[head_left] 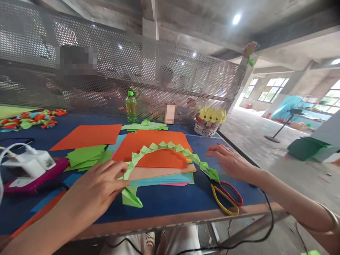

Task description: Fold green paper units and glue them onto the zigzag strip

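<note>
My left hand (pixel 106 180) pinches a light green folded paper chain (pixel 162 146) near its left end. The chain arches over the stacked paper, with pointed folds along its outer edge. A folded end flap hangs below my left fingers. The chain's other end lies by the scissors (pixel 225 200), which have red and yellow handles. My right hand (pixel 225 159) is to the right of the chain and apart from it, with fingers stretched out. A thin red object (pixel 222 145) shows just behind those fingers; I cannot tell if they touch it.
Orange sheets (pixel 87 136) and green slips (pixel 87 156) lie on the blue table (pixel 164 202). A green bottle (pixel 131 108), a basket (pixel 205 127) and folded pieces (pixel 29 118) stand or lie toward a perforated screen (pixel 111 85). Chargers (pixel 34 163) sit left; a cable hangs at the front.
</note>
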